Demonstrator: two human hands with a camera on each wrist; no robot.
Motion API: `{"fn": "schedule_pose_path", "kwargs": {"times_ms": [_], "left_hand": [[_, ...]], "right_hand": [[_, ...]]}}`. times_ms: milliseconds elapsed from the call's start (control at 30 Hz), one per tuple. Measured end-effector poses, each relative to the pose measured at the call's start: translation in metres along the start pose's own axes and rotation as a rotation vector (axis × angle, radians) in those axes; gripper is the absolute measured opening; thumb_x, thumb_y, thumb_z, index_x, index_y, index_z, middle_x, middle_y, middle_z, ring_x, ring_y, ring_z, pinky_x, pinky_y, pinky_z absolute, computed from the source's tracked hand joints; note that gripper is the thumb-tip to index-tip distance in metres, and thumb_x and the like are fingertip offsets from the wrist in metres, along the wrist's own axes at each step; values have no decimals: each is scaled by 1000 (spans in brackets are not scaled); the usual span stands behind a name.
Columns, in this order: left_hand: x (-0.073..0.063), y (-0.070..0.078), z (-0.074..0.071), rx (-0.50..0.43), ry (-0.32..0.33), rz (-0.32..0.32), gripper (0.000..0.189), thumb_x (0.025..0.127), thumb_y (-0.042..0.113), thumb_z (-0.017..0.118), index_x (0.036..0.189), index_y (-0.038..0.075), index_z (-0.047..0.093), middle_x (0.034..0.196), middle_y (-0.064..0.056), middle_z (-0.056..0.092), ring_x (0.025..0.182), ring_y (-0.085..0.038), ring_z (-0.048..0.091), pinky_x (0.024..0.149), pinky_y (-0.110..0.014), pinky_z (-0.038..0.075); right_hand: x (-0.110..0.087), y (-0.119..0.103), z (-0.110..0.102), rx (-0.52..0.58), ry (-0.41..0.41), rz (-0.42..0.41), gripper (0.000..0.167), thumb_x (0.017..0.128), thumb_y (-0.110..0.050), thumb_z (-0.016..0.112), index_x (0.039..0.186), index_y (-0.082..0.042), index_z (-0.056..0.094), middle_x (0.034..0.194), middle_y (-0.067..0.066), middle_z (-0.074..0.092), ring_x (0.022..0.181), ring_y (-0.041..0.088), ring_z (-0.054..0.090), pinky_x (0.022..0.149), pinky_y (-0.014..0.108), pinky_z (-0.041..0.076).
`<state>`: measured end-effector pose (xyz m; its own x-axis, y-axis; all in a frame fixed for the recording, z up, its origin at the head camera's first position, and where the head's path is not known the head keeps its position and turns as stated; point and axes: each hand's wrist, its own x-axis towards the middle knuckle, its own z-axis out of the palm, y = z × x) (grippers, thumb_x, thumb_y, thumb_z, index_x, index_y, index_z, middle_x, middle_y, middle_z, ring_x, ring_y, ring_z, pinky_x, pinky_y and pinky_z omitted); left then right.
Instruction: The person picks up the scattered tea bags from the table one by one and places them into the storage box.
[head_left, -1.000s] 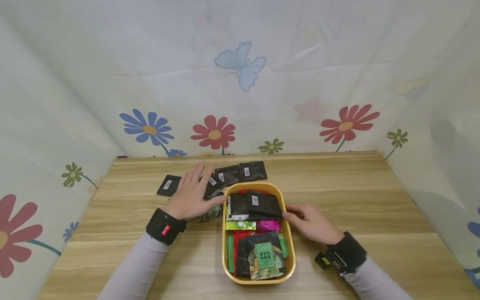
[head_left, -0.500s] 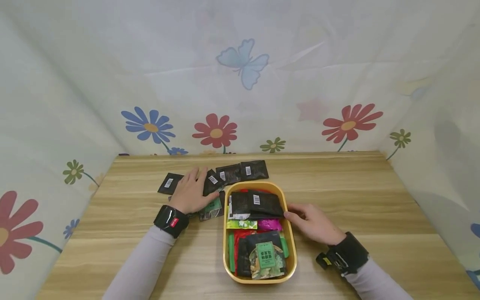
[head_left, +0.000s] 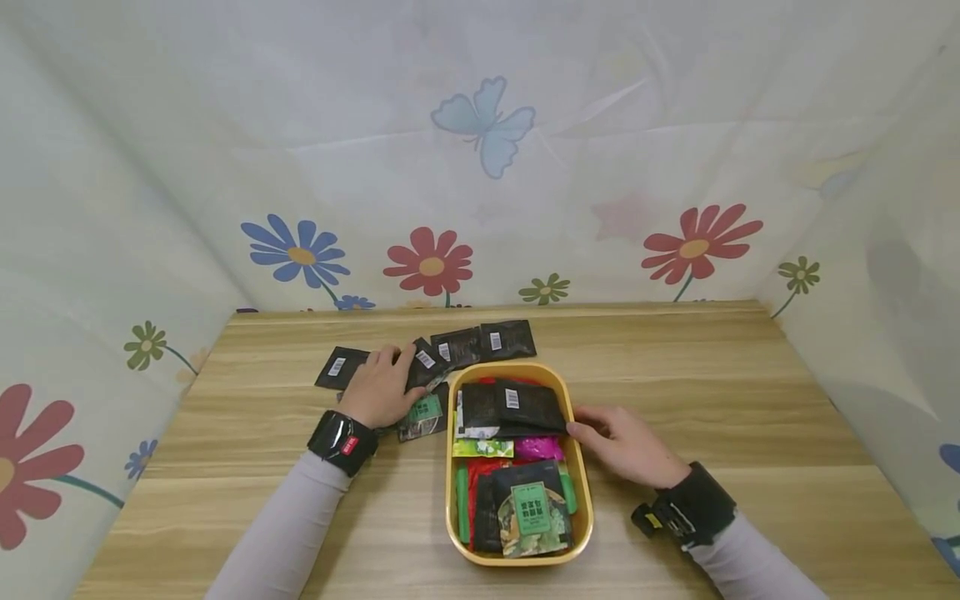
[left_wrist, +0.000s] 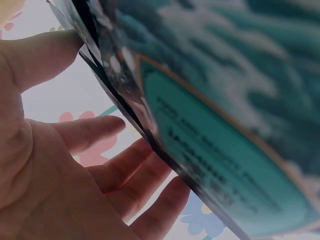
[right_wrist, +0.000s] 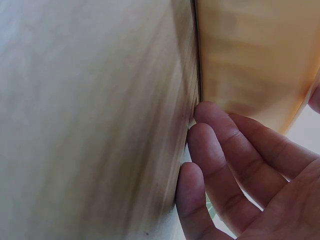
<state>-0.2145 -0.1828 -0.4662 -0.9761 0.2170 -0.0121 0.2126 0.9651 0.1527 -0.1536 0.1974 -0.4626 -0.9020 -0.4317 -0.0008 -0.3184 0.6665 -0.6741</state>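
My left hand [head_left: 378, 390] lies over several black tea sachets at the table's back left, fingers slightly bent. In the left wrist view, the thumb and fingertips meet the edge of a sachet labelled jasmine tea [left_wrist: 215, 165], spread well apart, with some fingertips hidden behind it. My right hand [head_left: 626, 446] holds the right side of a yellow plastic basket [head_left: 588, 508], thumb at the rim and fingers against the outer wall [right_wrist: 250, 55]. Inside the basket are black sachets [head_left: 528, 407], a green-labelled sachet [head_left: 532, 508], and red, purple and green packets.
Two black sachets [head_left: 507, 338] [head_left: 456, 346] lie behind the basket, and another [head_left: 341, 367] lies left of my left hand. A green-labelled sachet [head_left: 423, 414] sits between that hand and the basket. A flowered cloth [head_left: 480, 208] hangs behind the wooden table [head_left: 697, 358].
My left hand has come down onto the sachets, and its spread fingers have drawn in. My right hand stays at the basket, which has not moved.
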Motion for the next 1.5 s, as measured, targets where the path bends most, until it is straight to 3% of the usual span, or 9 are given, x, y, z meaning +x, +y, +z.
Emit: {"fn": "schedule_pose_path", "kwargs": {"times_ms": [200,367,500,767,1000,1233,1300,1367,1500], "left_hand": [[-3,0,-11,-5,38,24,74,96,39,70,153,0,44,143,-26,51,131,-43,53,108,-57,48],[-9,5,-32,-62,107,67,74,93,37,73,149,-5,48,143,-25,53,131,-42,54,111,-54,47],[-17,13,-49,-112,157,104,75,89,38,75,147,-3,51,142,-22,55,126,-37,57,105,-51,51],[-35,40,-72,-205,254,289,74,79,38,78,141,4,57,132,-11,59,107,-23,57,85,-38,56],[-52,62,-83,-226,264,444,73,74,42,78,136,7,60,127,-3,61,108,-17,58,92,-37,57],[-57,73,-81,-227,279,502,72,73,41,78,135,9,62,128,1,59,109,-13,56,90,-33,57],[-57,74,-78,-230,250,512,81,76,45,77,144,9,55,139,-2,56,118,-17,56,98,-37,56],[-57,74,-75,-228,203,519,98,78,56,76,158,13,41,157,-6,44,139,-24,49,112,-46,48],[-57,71,-73,-226,114,500,128,73,76,74,168,24,5,176,-6,5,163,-33,10,127,-62,18]], "right_hand": [[0,-1,-1,-7,5,-16,41,106,-38,56,131,-10,71,123,4,75,111,19,71,94,43,57],[0,-2,-2,-13,-1,-20,40,106,-37,56,132,-10,71,123,4,75,110,17,70,94,41,57],[-1,-1,-3,-4,-11,-14,42,106,-38,56,134,-9,69,126,6,75,112,20,70,95,43,57],[0,-1,-2,-7,-6,-20,41,106,-36,56,134,-9,69,126,6,75,112,19,71,95,41,57],[0,-1,-2,-9,-4,-8,40,105,-37,57,132,-11,71,121,3,76,106,14,70,91,37,57],[1,-1,-2,1,-3,-10,39,105,-35,57,133,-11,70,122,3,76,107,14,70,92,35,56],[1,-2,-2,-2,-3,-18,38,105,-34,57,133,-11,70,122,2,76,107,14,70,91,34,56],[1,-2,-2,-1,-2,-21,38,105,-34,57,133,-11,70,122,2,76,108,15,70,92,35,56],[1,-1,-2,-3,-7,-14,41,106,-36,57,134,-9,69,125,5,75,110,18,70,93,39,57]]}}
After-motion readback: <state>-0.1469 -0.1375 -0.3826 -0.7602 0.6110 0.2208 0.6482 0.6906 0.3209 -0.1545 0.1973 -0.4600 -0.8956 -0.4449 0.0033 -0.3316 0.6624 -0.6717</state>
